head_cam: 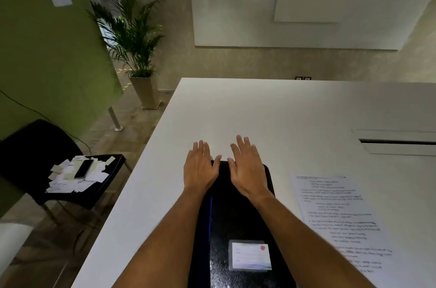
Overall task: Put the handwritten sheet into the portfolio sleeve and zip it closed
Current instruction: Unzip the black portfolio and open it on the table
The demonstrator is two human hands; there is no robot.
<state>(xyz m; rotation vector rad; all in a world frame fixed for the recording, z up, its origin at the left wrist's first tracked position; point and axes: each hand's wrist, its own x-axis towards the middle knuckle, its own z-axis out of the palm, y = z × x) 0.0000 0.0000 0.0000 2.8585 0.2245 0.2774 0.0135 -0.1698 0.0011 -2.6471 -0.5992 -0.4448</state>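
Hands flat, fingers spread, nothing gripped: our left hand (200, 167) and right hand (247, 169) rest palm-down across the far end of the sleeve (238, 217), fingertips reaching past it onto the table (283, 110). Sheet (339, 221) lies on the table just right of the sleeve, apart from it, not yet inserted. We judge the task at its start: the sleeve looks closed, and the zipper must be found and run open first. We cannot see the pull; a thin blue line (210, 214) along the left side may mark the zipper track, uncertain. To do this step well, we would pin the sleeve with one palm, trace the edge with the other until the pull is felt, then draw it steadily along the track so the case does not skid on the smooth top. Sleeve: black, glossy, faintly textured, long rectangle with rounded corners, and a clear pocket holding a white card (251, 256) near our end. Sheet: thin white paper, dense handwriting, lying flat. Table: matte white, hard.
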